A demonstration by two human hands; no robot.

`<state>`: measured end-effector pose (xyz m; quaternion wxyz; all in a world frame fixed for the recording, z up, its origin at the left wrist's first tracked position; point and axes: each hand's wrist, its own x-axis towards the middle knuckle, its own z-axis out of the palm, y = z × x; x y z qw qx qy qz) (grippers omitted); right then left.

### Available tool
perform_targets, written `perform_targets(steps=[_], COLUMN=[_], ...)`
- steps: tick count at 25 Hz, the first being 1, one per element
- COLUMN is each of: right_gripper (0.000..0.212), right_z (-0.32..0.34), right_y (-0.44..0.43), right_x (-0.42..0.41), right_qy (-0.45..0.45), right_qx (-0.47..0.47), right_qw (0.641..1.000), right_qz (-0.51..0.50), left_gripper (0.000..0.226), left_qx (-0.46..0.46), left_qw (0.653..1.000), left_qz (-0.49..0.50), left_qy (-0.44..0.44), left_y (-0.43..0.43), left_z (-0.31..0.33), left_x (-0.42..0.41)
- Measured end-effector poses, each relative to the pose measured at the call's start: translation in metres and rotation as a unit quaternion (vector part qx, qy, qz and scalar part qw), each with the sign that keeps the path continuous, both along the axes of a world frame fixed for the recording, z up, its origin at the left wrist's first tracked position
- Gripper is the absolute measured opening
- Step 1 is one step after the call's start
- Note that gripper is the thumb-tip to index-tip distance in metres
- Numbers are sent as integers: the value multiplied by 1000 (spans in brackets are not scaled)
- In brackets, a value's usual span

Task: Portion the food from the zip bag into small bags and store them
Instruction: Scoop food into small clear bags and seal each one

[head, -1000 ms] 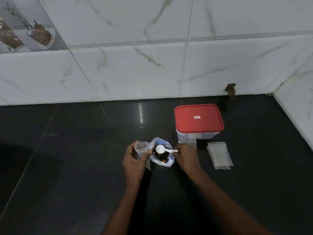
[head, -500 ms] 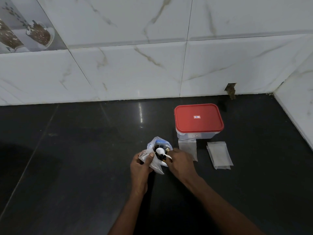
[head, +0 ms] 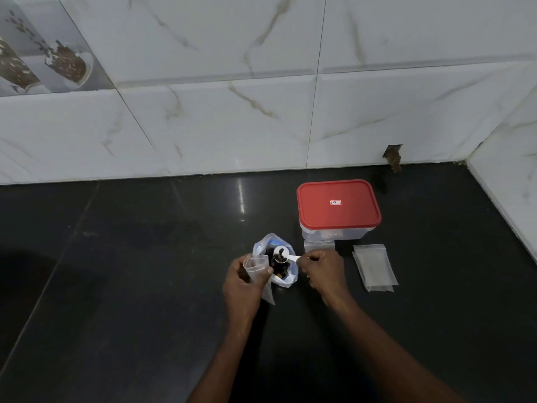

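Over the zip bag (head: 288,281), the spoon (head: 281,255) (pinched by right hand (head: 322,270)) has risen loaded; left hand (head: 241,286) grips a small bag (head: 256,263).

Black glossy worktop (head: 122,286); white marble-veined wall tiles (head: 232,126); decorative printed tile (head: 43,53) upper left; chipped hole (head: 393,154) at worktop's back edge.

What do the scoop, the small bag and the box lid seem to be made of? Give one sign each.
Scoop: white, smooth, likely plastic.
Small bag: thin clear film, creased, see-through; plastic.
Box lid: red, slight sheen, rounded corners; probably moulded plastic.
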<state>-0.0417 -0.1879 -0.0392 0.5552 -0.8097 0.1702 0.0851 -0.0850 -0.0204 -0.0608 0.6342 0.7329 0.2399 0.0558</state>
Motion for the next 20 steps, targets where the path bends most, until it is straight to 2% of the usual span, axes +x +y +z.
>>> perform_targets(steps=[4, 7, 8, 9, 11, 12, 13, 15, 17, 20], right_gripper=[17, 12, 11, 9, 18, 24, 27, 29, 26, 11], right_z=[26, 39, 38, 35, 21, 15, 12, 11, 9, 5], right_y=[-4, -2, 1, 5, 8, 7, 5, 4, 5, 2], right_x=[2, -6, -12, -19, -30, -33, -34, -34, -33, -20], right_qy=[-67, -157, -206, -262, -347, -372, -390, -401, -388, -275], right_qx=[11, -54, -114, -190, -320, -354, -371, -370, -339, -224], right_qw=[998, 984, 965, 930, 838, 806, 791, 788, 814, 921], right_qz=[-10, 66, 116, 174, 274, 293, 292, 284, 267, 162], left_gripper=[49, 51, 51, 50, 49, 48, 48, 48, 47, 46], left_qx=[107, 119, 115, 110, 90, 80, 71, 61, 63, 78], left_qw=[994, 992, 992, 993, 995, 996, 997, 998, 997, 996], left_qz=[-31, -44, -47, -50, -48, -43, -37, -27, -28, -32], left_qy=[-10, -7, -7, -10, -18, -19, -19, -17, -21, -19], left_y=[-5, -7, -7, -7, -7, -7, -7, -8, -8, -6], left_z=[0, 1, 1, 0, -1, -2, -1, 0, 1, -3], left_x=[6, 9, 9, 8, 6, 5, 4, 4, 4, 4])
